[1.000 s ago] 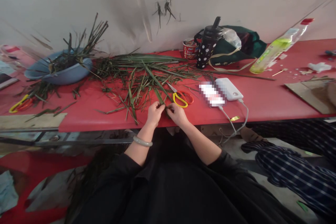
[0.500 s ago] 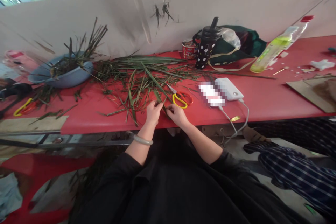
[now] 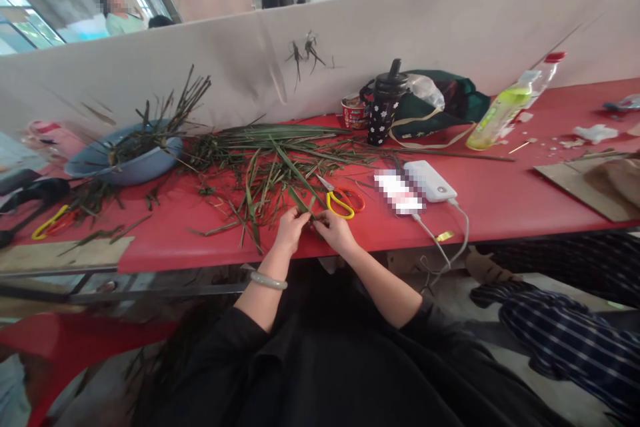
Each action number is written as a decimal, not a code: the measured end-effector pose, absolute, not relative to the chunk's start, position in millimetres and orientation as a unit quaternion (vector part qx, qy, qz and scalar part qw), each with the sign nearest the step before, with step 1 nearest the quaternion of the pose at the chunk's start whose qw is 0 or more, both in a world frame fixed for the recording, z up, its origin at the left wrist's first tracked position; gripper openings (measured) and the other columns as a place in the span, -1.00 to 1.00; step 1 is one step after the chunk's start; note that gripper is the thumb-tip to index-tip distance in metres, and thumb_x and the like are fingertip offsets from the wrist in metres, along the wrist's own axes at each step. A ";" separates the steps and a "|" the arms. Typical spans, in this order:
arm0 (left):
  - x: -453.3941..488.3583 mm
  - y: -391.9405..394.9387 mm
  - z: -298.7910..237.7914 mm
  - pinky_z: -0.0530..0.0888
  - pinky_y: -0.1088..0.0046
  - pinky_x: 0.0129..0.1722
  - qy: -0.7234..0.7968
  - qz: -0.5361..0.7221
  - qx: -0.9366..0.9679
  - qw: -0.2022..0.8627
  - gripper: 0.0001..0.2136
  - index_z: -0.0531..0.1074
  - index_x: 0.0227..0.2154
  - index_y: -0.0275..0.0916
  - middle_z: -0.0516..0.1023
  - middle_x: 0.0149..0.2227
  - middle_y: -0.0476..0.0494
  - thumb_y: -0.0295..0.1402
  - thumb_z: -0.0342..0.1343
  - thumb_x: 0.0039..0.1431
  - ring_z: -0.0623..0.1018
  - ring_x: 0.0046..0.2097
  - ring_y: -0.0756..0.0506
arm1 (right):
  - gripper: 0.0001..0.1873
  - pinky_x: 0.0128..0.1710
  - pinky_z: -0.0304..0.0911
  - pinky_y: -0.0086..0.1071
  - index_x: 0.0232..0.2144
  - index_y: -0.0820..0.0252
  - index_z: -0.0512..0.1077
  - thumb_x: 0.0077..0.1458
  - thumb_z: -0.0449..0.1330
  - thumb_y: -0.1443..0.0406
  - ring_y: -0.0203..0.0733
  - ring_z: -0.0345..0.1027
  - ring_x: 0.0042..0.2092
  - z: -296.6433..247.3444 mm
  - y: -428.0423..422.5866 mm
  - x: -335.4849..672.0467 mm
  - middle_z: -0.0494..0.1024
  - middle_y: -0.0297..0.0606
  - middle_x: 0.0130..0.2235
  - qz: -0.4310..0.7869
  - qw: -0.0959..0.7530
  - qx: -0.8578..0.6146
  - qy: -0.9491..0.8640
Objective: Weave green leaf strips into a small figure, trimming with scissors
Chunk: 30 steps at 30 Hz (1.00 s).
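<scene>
Between my two hands is a green leaf strip (image 3: 299,201), pinched near the table's front edge. My left hand (image 3: 291,229), with a pale bangle (image 3: 269,281) on the wrist, has its fingers closed on the strip. From the other side my right hand (image 3: 336,231) pinches the same strip, its fingertips close to the left ones. Just beyond my right hand lie scissors (image 3: 341,203) with one yellow and one orange handle, blades pointing away to the left. Loose leaf strips (image 3: 270,177) spread over the red table behind my hands.
A blue basin (image 3: 131,170) of stalks stands at left, with second scissors (image 3: 50,223) near it. To the right are a black tumbler (image 3: 384,110), a red paper cup (image 3: 354,113), a green bag (image 3: 425,121), a power bank (image 3: 429,180) with cables, and a drink bottle (image 3: 500,117).
The camera view has tilted up slightly, so the table sits lower in the picture. Both hands still pinch the leaf strip, and a short end now stands out above the fingertips.
</scene>
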<state>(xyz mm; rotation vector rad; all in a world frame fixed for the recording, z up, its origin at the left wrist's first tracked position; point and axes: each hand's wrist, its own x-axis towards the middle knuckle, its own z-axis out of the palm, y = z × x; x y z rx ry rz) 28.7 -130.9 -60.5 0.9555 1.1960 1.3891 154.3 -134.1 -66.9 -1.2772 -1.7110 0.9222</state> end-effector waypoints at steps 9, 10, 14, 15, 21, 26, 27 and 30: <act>37.0 -131.9 -64.1 0.34 0.51 -0.41 0.503 0.622 0.387 0.459 -0.80 0.37 -0.47 -0.32 0.44 -0.51 -0.02 -0.32 0.14 -0.20 0.40 -0.46 0.04 | -0.87 -0.50 0.15 -0.48 -0.41 0.19 0.34 -0.04 0.07 0.26 -0.32 0.30 -0.51 -68.9 -131.5 153.3 0.44 -0.37 -0.53 0.324 0.382 -0.514 -0.696; 37.4 -131.2 -64.2 0.34 0.52 -0.42 0.505 0.624 0.382 0.459 -0.80 0.37 -0.48 -0.32 0.44 -0.52 -0.01 -0.32 0.14 -0.20 0.40 -0.47 0.05 | -0.87 -0.49 0.15 -0.48 -0.41 0.19 0.34 -0.04 0.07 0.26 -0.32 0.31 -0.49 -68.9 -131.6 153.3 0.44 -0.36 -0.52 0.322 0.383 -0.513 -0.697; 34.8 -126.4 -61.9 0.29 0.57 -0.51 0.519 0.630 0.354 0.455 -0.81 0.34 -0.52 -0.32 0.39 -0.59 0.03 -0.31 0.14 -0.22 0.36 -0.54 0.08 | -0.87 -0.49 0.14 -0.48 -0.42 0.19 0.34 -0.04 0.05 0.26 -0.31 0.31 -0.48 -68.9 -132.1 153.3 0.45 -0.35 -0.50 0.328 0.382 -0.507 -0.700; 33.2 -124.9 -60.5 0.27 0.58 -0.53 0.520 0.633 0.349 0.455 -0.81 0.32 -0.54 -0.32 0.38 -0.60 0.04 -0.31 0.15 -0.22 0.36 -0.55 0.09 | -0.87 -0.51 0.13 -0.48 -0.42 0.19 0.34 -0.04 0.05 0.26 -0.32 0.30 -0.50 -68.9 -132.2 153.3 0.44 -0.36 -0.52 0.328 0.379 -0.509 -0.699; 21.4 -113.3 -47.7 0.31 0.55 -0.49 0.507 0.647 0.339 0.458 -0.81 0.32 -0.56 -0.31 0.39 -0.59 0.03 -0.33 0.17 -0.26 0.38 -0.53 0.08 | -0.86 -0.54 0.08 -0.49 -0.44 0.20 0.34 -0.06 0.06 0.25 -0.34 0.24 -0.54 -66.1 -132.8 153.8 0.40 -0.40 -0.57 0.330 0.381 -0.512 -0.695; 13.5 -100.6 -37.6 0.31 0.55 -0.48 0.492 0.662 0.336 0.454 -0.83 0.35 -0.56 -0.31 0.39 -0.61 0.04 -0.36 0.18 -0.27 0.38 -0.54 0.09 | -0.87 -0.55 0.09 -0.50 -0.47 0.20 0.34 -0.06 0.05 0.26 -0.35 0.23 -0.56 -62.2 -132.2 155.3 0.37 -0.42 -0.60 0.359 0.383 -0.511 -0.681; 12.9 -98.4 -36.4 0.32 0.54 -0.48 0.490 0.666 0.331 0.455 -0.83 0.36 -0.55 -0.31 0.39 -0.60 0.03 -0.37 0.18 -0.28 0.39 -0.53 0.08 | -0.87 -0.56 0.09 -0.51 -0.47 0.20 0.34 -0.06 0.05 0.26 -0.36 0.22 -0.57 -61.7 -131.9 155.6 0.37 -0.42 -0.61 0.368 0.387 -0.510 -0.675; 13.1 -94.2 -34.9 0.33 0.54 -0.48 0.488 0.672 0.324 0.453 -0.81 0.36 -0.54 -0.31 0.41 -0.58 0.02 -0.37 0.19 -0.30 0.41 -0.52 0.08 | -0.86 -0.59 0.08 -0.52 -0.46 0.20 0.33 -0.06 0.04 0.25 -0.37 0.22 -0.59 -60.6 -131.4 156.1 0.35 -0.43 -0.63 0.393 0.399 -0.506 -0.656</act>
